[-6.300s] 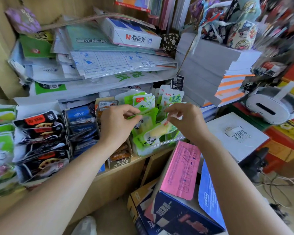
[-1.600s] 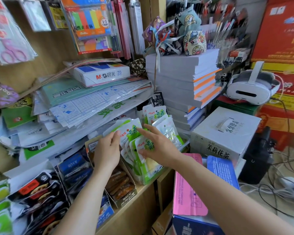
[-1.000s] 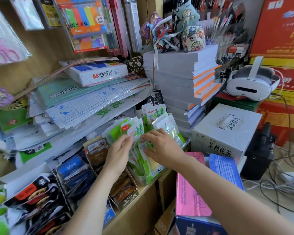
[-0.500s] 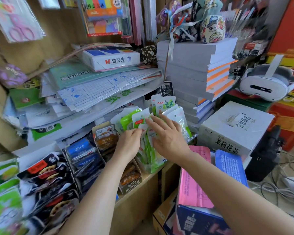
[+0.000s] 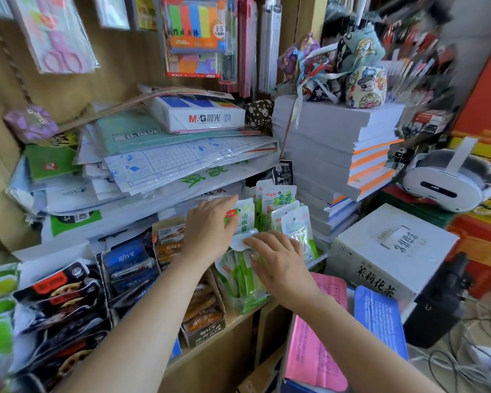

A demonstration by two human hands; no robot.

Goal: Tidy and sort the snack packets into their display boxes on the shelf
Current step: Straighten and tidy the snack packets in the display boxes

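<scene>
Green-and-white snack packets (image 5: pixel 277 199) stand upright in a clear display box (image 5: pixel 248 303) at the right end of the wooden shelf (image 5: pixel 210 353). My left hand (image 5: pixel 210 228) reaches in from the left, its fingers stretched out over the top of a rear packet (image 5: pixel 245 219). My right hand (image 5: pixel 278 262) lies flat on the front packets, fingertips touching a white packet top (image 5: pixel 240 241) between the two hands. Left of this box stand a cardboard box of brown packets (image 5: pixel 203 316), a box of blue packets (image 5: pixel 128 265) and black packets (image 5: pixel 60 293).
Stacked papers and a copy-paper ream (image 5: pixel 201 116) overhang the snack boxes. A pile of grey notebooks (image 5: pixel 332 143) rises right behind the packets. A white tea carton (image 5: pixel 391 251), a white headset (image 5: pixel 448 185), pink and blue packs (image 5: pixel 318 336) and floor cables (image 5: pixel 465 364) crowd the right.
My left hand has slid up and right onto the rear packets. My right hand has dropped lower onto the front packets. The packets stand more closely together.
</scene>
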